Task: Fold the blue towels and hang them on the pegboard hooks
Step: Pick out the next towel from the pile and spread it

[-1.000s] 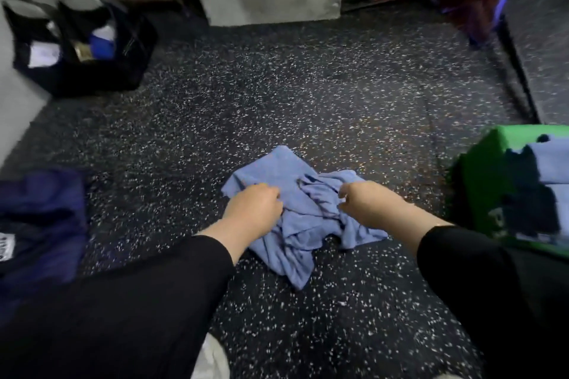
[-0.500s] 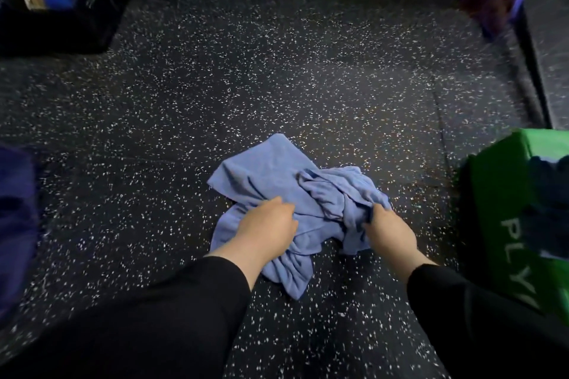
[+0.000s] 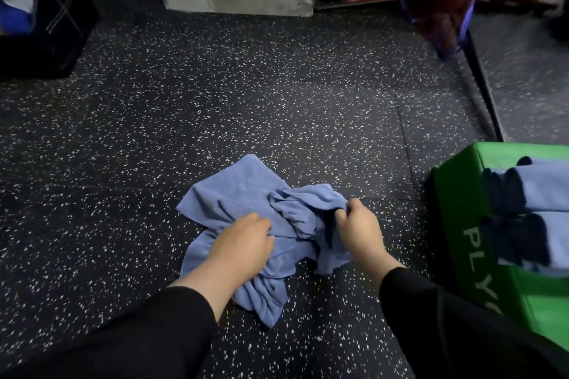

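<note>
A dark speckled floor (image 3: pixel 277 95) fills the view. A green box (image 3: pixel 462 224) on the right reads "PLY". A crumpled blue towel (image 3: pixel 234 194) lies on the floor. The left hand (image 3: pixel 240 246) grips its near side, fingers curled into the cloth. The right hand (image 3: pixel 358 231) pinches its right edge.

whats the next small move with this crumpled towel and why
Probably draw the two hands apart to spread it flat. The blue towel lies bunched and wrinkled on the speckled floor; the right hand pinches a fold at its right side and the left hand grips its lower left, so folding can't start yet.
</note>
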`<state>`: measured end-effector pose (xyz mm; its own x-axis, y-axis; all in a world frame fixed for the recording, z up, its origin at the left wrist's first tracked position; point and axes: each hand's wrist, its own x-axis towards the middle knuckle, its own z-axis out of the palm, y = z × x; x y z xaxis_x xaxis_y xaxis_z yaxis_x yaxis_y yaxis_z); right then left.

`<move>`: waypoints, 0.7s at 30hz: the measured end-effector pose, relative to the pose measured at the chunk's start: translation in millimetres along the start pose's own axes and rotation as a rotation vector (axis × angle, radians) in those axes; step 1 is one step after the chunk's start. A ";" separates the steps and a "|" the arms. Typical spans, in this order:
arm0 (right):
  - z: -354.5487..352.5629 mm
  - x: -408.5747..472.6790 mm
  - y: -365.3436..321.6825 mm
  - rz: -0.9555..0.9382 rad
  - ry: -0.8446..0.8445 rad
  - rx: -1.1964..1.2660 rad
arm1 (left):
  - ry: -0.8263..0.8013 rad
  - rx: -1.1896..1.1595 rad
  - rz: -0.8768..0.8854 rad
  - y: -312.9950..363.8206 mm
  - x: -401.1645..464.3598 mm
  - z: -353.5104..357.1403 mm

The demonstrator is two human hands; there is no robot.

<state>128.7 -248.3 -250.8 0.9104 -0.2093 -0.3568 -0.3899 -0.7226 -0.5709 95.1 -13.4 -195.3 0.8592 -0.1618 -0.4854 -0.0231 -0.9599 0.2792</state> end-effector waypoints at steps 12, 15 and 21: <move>-131.6 -76.7 -139.3 -0.340 -0.113 0.040 | 0.260 -0.283 0.096 81.3 -55.0 -109.3; -177.0 -118.5 -172.5 -0.450 -0.129 0.051 | 0.340 -0.448 0.120 96.4 -87.8 -140.2; -246.4 -208.4 -206.1 -0.567 -0.004 0.139 | 0.499 -0.791 0.189 122.3 -188.1 -201.2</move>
<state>53.4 -218.1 123.4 0.9817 0.1881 0.0302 0.1438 -0.6276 -0.7651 33.5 -54.3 96.8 0.9999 -0.0069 -0.0159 0.0109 -0.4656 0.8849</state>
